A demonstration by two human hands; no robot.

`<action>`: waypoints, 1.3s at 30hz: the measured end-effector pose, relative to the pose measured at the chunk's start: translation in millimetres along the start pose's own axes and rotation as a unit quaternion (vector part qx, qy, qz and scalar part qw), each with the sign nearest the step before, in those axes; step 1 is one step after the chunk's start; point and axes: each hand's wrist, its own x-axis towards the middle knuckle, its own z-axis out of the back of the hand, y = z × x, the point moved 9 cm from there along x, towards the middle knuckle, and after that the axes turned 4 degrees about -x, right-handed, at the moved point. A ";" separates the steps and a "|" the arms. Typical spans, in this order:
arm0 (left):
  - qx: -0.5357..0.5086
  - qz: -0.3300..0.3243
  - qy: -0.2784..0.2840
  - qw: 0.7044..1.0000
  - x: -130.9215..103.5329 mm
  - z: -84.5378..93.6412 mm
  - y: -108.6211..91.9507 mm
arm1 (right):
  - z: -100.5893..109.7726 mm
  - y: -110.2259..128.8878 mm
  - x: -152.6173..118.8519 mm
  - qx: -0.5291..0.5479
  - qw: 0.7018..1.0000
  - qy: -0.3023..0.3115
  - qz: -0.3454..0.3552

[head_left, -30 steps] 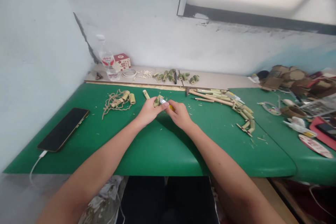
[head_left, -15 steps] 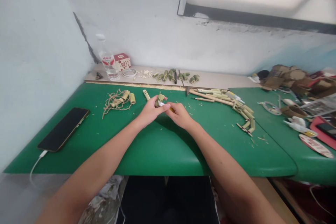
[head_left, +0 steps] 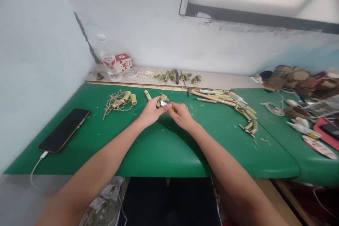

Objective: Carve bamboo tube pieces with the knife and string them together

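My left hand (head_left: 152, 112) is closed around a short green bamboo piece (head_left: 163, 97) above the middle of the green table mat (head_left: 159, 155). In my right hand (head_left: 181, 114) is a utility knife (head_left: 173, 109) with a yellow handle, mostly covered by the fingers. Its pale blade lies against the near side of the bamboo piece, and my left thumb reaches over close to the blade. Just behind my left hand lies a bamboo tube with dark marks (head_left: 147, 94). Small shavings are scattered on the mat around both hands.
To the left lie bamboo pieces with twine (head_left: 119, 102) and a phone (head_left: 65, 130) on a cable. A hammer (head_left: 212, 97) and strung bamboo segments (head_left: 247, 113) lie right. Along the back shelf are a water bottle (head_left: 109, 61), tape (head_left: 130, 73) and cut bamboo (head_left: 169, 75). Clutter fills the far right.
The bamboo piece and the knife blade have shifted very slightly in my hands. Everything else looks the same.
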 end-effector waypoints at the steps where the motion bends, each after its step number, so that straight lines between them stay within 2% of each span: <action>1: 0.002 -0.003 -0.004 1.000 0.0 0.8 -0.6 | 0.4 -0.8 0.0 -0.003 1.000 -0.005 -0.002; 6: 0.015 -0.023 -0.025 0.999 -0.6 3.4 -3.8 | 1.3 -3.1 0.5 -0.012 1.000 -0.024 -0.011; 11: -0.001 -0.012 -0.032 0.999 -0.7 2.8 0.7 | 0.1 -1.8 1.2 0.004 1.000 -0.024 -0.012; 21: -0.023 -0.016 -0.004 1.000 -2.9 -3.6 -2.0 | -4.0 1.6 0.6 0.033 0.999 0.017 -0.001; 31: 0.055 -0.062 -0.014 0.997 -5.1 1.8 -7.9 | 0.0 3.3 -0.2 0.012 1.000 0.002 0.001; 39: 0.109 -0.066 -0.039 0.991 -7.7 5.2 -7.8 | 2.4 0.5 -0.1 -0.006 1.000 -0.024 -0.003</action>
